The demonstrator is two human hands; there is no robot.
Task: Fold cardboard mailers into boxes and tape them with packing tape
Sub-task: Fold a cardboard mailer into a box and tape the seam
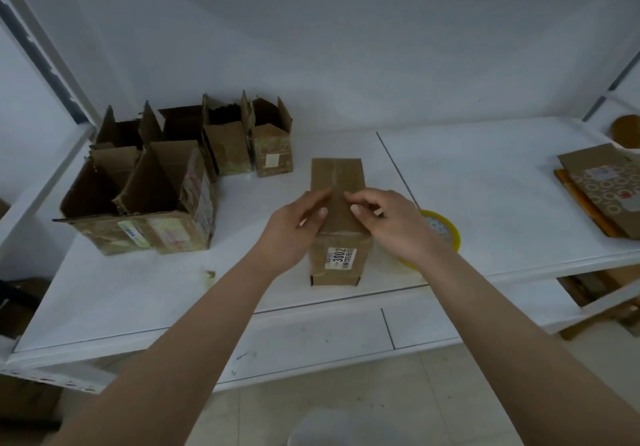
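**Mia:** What is on the white counter?

**Ben:** A brown box stands near the front edge, right in the middle. Its top flaps are folded down flat. A strip of tape runs along the middle of the top. A white label with "3002" is on the side that faces us.

**Mia:** What are the hands doing?

**Ben:** Both are on top of the box. The left hand lies on the left side of the top, with its fingers bent over the edge. Its grip is around the box. The right hand is on the right side. Its fingers are curled and its thumb presses on the top near the tape line. I cannot tell if that grip pinches anything.

**Mia:** Where is the tape?

**Ben:** A yellow tape roll lies flat on the counter, just beside the box, partly behind the right wrist.

**Mia:** What else?

**Ben:** A bunch of open boxes stand on the left, flaps up, close together. Flat cardboard sheets lie in a pile at the far right, well apart from the box.
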